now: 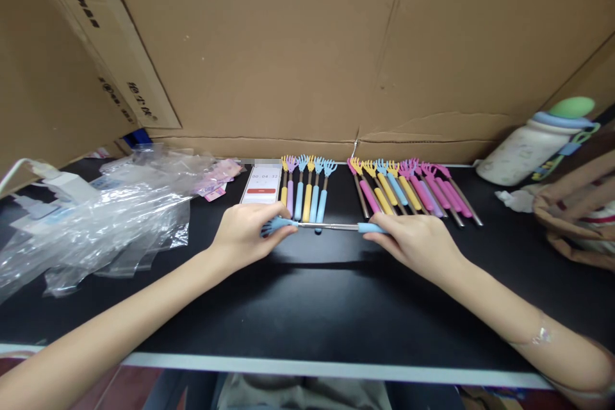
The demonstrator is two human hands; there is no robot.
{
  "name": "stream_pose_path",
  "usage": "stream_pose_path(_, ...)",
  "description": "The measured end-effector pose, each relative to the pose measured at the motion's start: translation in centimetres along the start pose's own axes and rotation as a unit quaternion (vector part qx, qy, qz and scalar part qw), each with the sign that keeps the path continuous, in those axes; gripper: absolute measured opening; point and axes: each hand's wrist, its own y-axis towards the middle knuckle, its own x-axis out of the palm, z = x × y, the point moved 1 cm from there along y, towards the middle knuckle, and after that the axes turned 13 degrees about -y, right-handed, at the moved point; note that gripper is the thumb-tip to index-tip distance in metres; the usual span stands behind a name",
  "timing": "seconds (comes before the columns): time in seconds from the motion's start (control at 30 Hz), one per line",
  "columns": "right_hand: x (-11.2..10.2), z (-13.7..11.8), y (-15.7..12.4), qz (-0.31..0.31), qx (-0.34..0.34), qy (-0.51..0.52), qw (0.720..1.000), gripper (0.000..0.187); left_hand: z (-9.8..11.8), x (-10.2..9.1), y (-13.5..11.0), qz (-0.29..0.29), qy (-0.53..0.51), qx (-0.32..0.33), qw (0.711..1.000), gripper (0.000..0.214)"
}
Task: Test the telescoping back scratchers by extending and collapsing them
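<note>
A light-blue telescopic back scratcher (329, 226) is held level above the black table, its metal rod partly drawn out. My left hand (250, 230) is closed around the clawed head end. At the other end, my right hand (413, 240) grips the blue handle. Just beyond my left hand lies a row of several back scratchers (307, 195) in yellow, purple and blue, claws pointing away. A second group of back scratchers (408, 186), in pink, yellow, blue and purple, lies beyond my right hand, some with metal rods showing toward me.
A phone (261, 184) with a running timer display stands left of the scratchers. Clear plastic bags (120, 211) and a white charger (72, 186) cover the left side. At right are a white bottle (528, 150) and a brown bag (576, 205). Cardboard (288, 45) walls the back.
</note>
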Motion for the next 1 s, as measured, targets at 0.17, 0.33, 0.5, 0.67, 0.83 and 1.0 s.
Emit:
stream_pose_path(0.17,-0.3,-1.1,0.2,0.006,-0.002,0.008,1.0,0.037,1.0,0.4,0.0,0.023,-0.018,0.025,0.999,0.018)
stream_pose_path(0.33,-0.5,-1.9,0.4,-0.002,-0.001,0.005,1.0,0.038,1.4,0.8,-0.2,0.038,-0.005,0.037,0.999,0.016)
stream_pose_path(0.5,-0.6,-2.2,0.6,-0.005,0.0,0.006,1.0,0.039,1.6,0.9,-0.3,0.042,0.004,0.032,0.999,0.016)
stream_pose_path(0.67,-0.5,-1.7,0.6,-0.012,0.013,-0.002,1.0,0.039,1.4,0.6,0.0,0.029,0.025,0.053,0.998,0.013)
stream_pose_path(0.83,-0.5,-1.3,0.5,0.002,0.015,-0.017,1.0,0.036,1.0,0.3,0.0,0.01,0.066,0.061,0.996,0.018)
stream_pose_path(1.0,-0.6,-1.1,0.5,0.007,0.012,-0.02,1.0,0.035,0.7,0.3,-0.1,-0.013,0.079,0.032,0.996,0.017)
